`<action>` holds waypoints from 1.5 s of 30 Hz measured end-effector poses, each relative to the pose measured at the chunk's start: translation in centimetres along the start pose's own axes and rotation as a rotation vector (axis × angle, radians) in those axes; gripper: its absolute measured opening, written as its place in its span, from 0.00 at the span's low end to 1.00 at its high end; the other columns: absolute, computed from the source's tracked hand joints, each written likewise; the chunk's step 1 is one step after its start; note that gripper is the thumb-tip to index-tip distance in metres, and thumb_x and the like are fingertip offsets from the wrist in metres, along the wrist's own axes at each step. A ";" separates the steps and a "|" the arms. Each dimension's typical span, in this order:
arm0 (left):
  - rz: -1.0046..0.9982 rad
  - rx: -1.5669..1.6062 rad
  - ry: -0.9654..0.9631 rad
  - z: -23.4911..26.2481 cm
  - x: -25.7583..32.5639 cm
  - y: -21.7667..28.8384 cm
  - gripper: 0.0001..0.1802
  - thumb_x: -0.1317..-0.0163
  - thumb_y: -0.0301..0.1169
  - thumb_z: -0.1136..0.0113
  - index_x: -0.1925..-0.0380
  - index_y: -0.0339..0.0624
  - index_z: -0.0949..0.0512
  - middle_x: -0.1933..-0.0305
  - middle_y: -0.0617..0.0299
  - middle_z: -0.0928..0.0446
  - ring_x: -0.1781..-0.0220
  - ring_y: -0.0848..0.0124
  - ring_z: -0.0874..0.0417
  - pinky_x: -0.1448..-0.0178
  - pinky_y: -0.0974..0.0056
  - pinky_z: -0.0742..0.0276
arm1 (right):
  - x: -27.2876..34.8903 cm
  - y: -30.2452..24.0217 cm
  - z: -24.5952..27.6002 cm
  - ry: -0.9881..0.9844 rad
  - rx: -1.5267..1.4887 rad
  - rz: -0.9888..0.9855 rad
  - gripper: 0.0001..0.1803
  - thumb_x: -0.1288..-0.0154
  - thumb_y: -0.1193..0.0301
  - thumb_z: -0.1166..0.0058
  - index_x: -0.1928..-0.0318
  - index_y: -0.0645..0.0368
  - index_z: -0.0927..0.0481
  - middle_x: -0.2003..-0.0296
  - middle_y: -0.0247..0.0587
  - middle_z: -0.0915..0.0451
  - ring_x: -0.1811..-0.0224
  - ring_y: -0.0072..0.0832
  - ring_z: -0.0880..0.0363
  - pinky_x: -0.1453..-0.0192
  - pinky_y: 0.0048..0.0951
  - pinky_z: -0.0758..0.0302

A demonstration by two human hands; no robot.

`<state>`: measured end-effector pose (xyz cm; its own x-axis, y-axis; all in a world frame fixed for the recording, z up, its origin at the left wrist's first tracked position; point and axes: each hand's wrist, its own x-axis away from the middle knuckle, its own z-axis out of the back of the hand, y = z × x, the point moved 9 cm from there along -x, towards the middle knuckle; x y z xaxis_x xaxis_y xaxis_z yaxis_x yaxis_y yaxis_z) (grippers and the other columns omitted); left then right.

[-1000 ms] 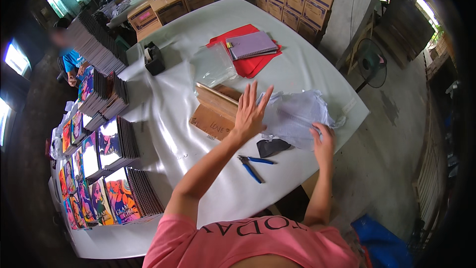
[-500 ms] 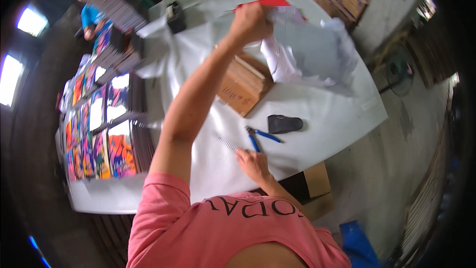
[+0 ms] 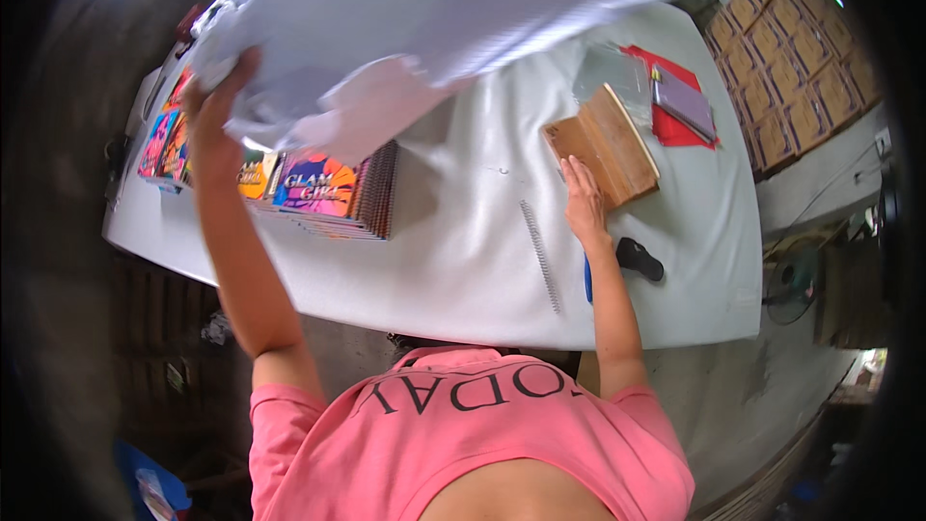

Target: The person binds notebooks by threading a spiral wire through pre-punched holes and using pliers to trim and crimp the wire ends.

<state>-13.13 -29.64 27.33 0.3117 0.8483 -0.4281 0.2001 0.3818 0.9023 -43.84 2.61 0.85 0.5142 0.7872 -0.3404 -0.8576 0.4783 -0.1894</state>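
Note:
My left hand point(image 3: 220, 111) is raised at the far left, closed on the edge of a large pale, crumpled plastic sheet point(image 3: 395, 14). The sheet hangs blurred over the far left of the table and hides what lies beneath. On the right, my right hand point(image 3: 583, 195) lies with fingers stretched on the near left edge of a brown wooden stand point(image 3: 612, 150) with a raised board. A metal spiral binding coil point(image 3: 540, 256) rests left of my right forearm. Blue-handled pliers point(image 3: 587, 280) show partly beside that forearm, and a small black object point(image 3: 640, 259) sits to its right.
Stacks of colourful spiral notebooks point(image 3: 323, 188) stand at the left, partly behind the sheet. A red folder point(image 3: 680, 125) with a grey-purple notebook point(image 3: 683, 104) lies at the far right. Cardboard cartons point(image 3: 791, 72) are piled beyond the white table point(image 3: 463, 280); a fan point(image 3: 793, 285) stands at right.
My left hand has swung the plastic sheet from the far right over to the left. My right hand has left the coil and moved onto the wooden stand. The view has turned.

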 end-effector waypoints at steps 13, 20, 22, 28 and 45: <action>0.072 -0.670 0.565 48.8 24.7 -0.7 0.15 0.47 0.24 0.35 0.58 0.33 0.22 0.59 0.62 0.22 0.59 0.74 0.24 0.51 0.67 0.30 | -2.9 0.5 -5.2 0.041 -0.059 -0.125 0.14 0.49 0.81 0.48 0.60 0.62 0.19 0.64 0.43 0.20 0.57 0.38 0.23 0.50 0.29 0.27; 0.392 -0.434 0.874 47.2 33.3 -6.6 0.12 0.45 0.27 0.36 0.62 0.32 0.20 0.66 0.64 0.21 0.64 0.76 0.25 0.57 0.67 0.29 | -10.0 -21.9 4.5 0.500 -1.339 -0.237 0.15 0.47 0.86 0.43 0.57 0.67 0.22 0.61 0.41 0.21 0.59 0.26 0.23 0.50 0.25 0.26; 0.363 -0.532 0.856 46.2 32.8 -6.7 0.11 0.44 0.28 0.37 0.63 0.33 0.20 0.68 0.66 0.21 0.65 0.77 0.25 0.59 0.68 0.30 | -11.2 -33.9 8.6 0.423 -1.466 0.059 0.14 0.49 0.87 0.43 0.59 0.68 0.23 0.62 0.43 0.21 0.58 0.27 0.23 0.48 0.24 0.27; 0.371 -0.739 0.876 43.7 32.0 -4.9 0.09 0.45 0.29 0.38 0.65 0.36 0.20 0.74 0.65 0.22 0.69 0.79 0.26 0.62 0.70 0.30 | -3.9 -63.0 7.4 -0.525 -1.354 0.940 0.14 0.48 0.85 0.44 0.58 0.62 0.20 0.60 0.37 0.19 0.57 0.22 0.22 0.51 0.22 0.26; 0.228 -0.508 1.261 54.7 49.7 -1.7 0.10 0.50 0.20 0.44 0.66 0.33 0.20 0.70 0.65 0.19 0.68 0.81 0.23 0.63 0.72 0.27 | 3.3 -68.9 -9.1 -1.310 -1.294 0.622 0.66 0.63 0.58 0.27 0.30 0.43 0.63 0.33 0.55 0.53 0.29 0.49 0.59 0.32 0.55 0.50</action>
<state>52.86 -8.18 1.68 -0.8081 0.5609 -0.1800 -0.1841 0.0498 0.9816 16.85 -31.27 4.38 -0.6528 0.7555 0.0559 -0.0697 0.0136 -0.9975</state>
